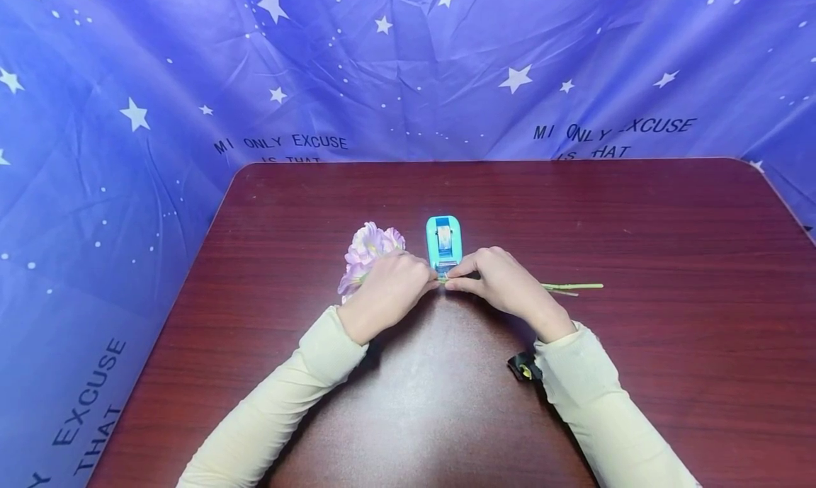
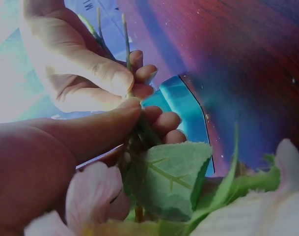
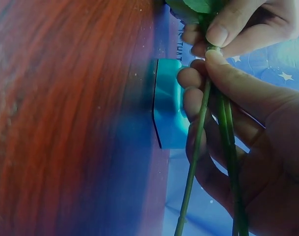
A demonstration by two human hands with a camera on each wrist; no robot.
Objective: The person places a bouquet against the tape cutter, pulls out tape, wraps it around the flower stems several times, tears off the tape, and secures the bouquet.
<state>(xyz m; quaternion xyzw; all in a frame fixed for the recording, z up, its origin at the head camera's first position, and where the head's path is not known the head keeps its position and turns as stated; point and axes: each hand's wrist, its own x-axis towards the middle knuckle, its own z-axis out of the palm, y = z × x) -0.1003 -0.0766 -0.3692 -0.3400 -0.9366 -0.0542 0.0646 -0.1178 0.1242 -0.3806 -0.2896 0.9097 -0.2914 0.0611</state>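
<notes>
The stems (image 1: 570, 287) lie across the table (image 1: 637, 226), just in front of the blue tape holder (image 1: 443, 241). The pink flowers (image 1: 366, 254) are at the left end, and the bare green ends stick out to the right.

The left hand (image 1: 389, 290) pinches the stems near the flowers, thumb on one side and fingers (image 2: 161, 122) on the other. A big leaf (image 2: 169, 174) sits just below that pinch. The right hand (image 1: 500, 282) pinches the stems too, right next to the left one, with its thumb tip almost touching the left thumb. Both hands are closed tight on the stems.

It looks like the stems are being held in one bunch close to the tape. To do this well, keep both pinches firm so no stem slips out. Keep the stems side by side, not crossed. Keep the leaf clear of the spot between the thumbs. I cannot tell if any tape is on the stems yet.
</notes>
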